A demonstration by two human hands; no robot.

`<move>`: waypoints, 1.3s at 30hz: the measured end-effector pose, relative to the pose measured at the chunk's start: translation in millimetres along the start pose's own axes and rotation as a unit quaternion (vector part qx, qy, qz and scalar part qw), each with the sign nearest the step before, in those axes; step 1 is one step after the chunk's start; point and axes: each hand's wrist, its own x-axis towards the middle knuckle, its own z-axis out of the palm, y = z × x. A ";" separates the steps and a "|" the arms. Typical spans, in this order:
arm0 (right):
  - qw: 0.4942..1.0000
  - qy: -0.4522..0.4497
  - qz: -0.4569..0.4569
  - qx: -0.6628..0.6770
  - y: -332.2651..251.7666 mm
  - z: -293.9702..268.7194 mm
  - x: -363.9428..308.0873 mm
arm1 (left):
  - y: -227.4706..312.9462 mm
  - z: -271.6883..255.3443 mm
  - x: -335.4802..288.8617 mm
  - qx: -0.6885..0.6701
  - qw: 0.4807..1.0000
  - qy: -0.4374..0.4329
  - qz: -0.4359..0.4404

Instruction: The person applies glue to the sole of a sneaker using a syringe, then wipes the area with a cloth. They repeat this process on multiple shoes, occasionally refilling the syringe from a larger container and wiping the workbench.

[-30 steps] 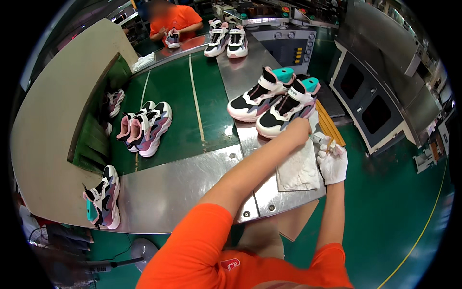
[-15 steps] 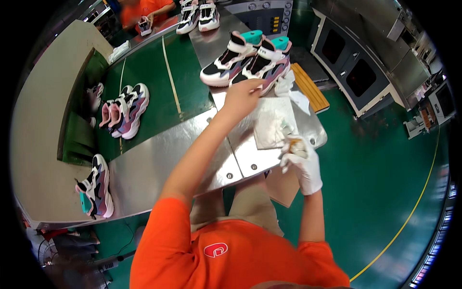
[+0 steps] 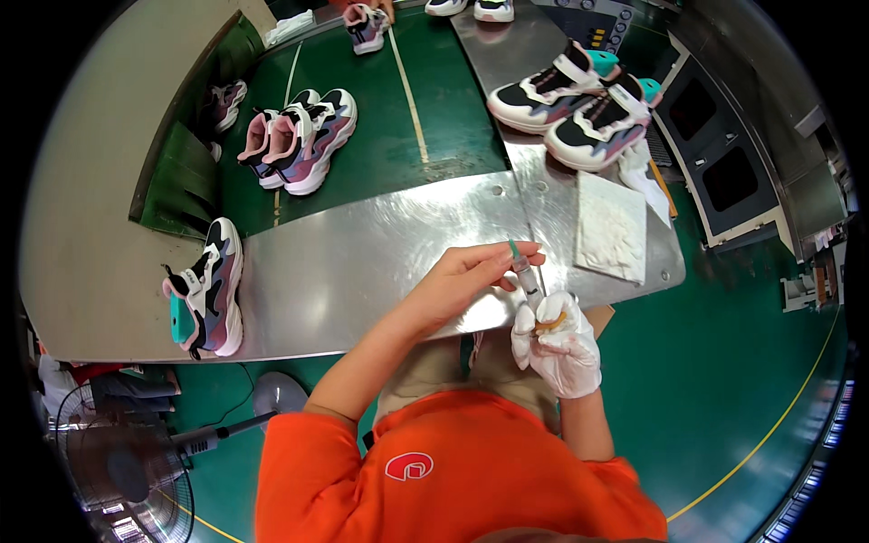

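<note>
My gloved right hand [image 3: 561,348] is closed round the lower end of a clear syringe [image 3: 528,282] with a green tip. An amber-brown piece shows between the white glove's fingers; I cannot tell whether it belongs to the syringe. At the green tip, the bare thumb and fingers of my left hand [image 3: 466,281] pinch together. Both hands are at the near edge of the metal table [image 3: 380,244]. To their right lies a white pad [image 3: 611,226]. Beyond it stands a pair of black, white and purple sneakers [image 3: 593,122] with teal inserts.
Another pair of sneakers [image 3: 308,140] is on the green conveyor belt [image 3: 380,109]. A single sneaker [image 3: 214,294] with a teal insert stands at the table's left end. Across the belt, a person's hand touches a shoe [image 3: 366,29]. A fan [image 3: 127,452] stands at lower left.
My left hand has come back from the teal-insert sneakers to the syringe tip. My right hand has shifted off the white pad's corner, and the syringe now shows. The view has turned.
</note>
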 end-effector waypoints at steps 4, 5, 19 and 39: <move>0.984 0.009 0.095 0.149 17.2 11.8 44.7 | 7.5 -39.5 12.4 -0.092 0.996 0.022 0.002; 0.974 0.034 0.114 0.192 18.9 16.1 56.4 | 8.7 -49.2 17.3 -0.111 0.993 0.028 0.008; 0.607 0.096 0.055 -0.787 -44.8 48.7 47.3 | 6.3 -29.7 101.1 -0.136 0.976 0.138 -0.102; 0.570 0.353 -0.090 -0.737 -3.7 94.1 -6.1 | -20.8 -45.5 91.6 0.506 0.857 -0.091 0.028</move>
